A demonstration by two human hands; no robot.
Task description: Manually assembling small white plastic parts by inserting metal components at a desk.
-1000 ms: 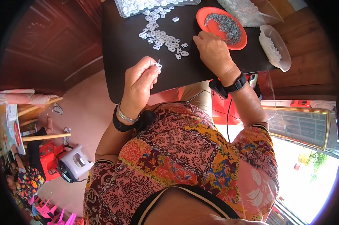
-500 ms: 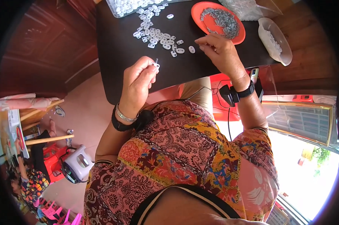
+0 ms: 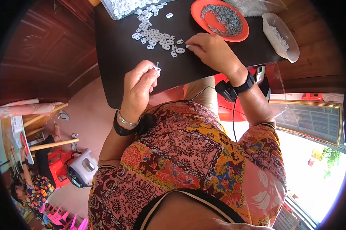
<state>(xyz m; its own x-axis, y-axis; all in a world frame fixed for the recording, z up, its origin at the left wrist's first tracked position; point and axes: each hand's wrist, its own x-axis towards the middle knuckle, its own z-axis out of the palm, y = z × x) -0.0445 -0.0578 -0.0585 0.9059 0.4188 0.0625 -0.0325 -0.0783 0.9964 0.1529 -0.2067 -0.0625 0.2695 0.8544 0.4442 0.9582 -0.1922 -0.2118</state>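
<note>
A: Head view, item in hand: one small white plastic piece [image 3: 156, 68], pinched at the fingertips of the left hand [image 3: 139, 86], held just off the near edge of the black table [image 3: 119, 65].

B: Handling properties?

A: Judged light, stiff and smooth; likely to slip or flick out of a pinch. Grip it across its flat faces, thumb against forefinger, as now. A thin pin seems to stand up from it; detail is too small to confirm.

B: Right hand?

A: Right hand [image 3: 211, 51] rests on the table, fingers curled down, tips touching the nearest pieces of the loose scatter [image 3: 157, 38].

B: Counts?

A: Scatter: roughly thirty pieces, not exactly countable. At the table's far edge: one clear tray [image 3: 121, 7] of white parts and one orange plate [image 3: 215, 27] of grey metal bits. At its right end: one translucent tub [image 3: 282, 36].
</note>
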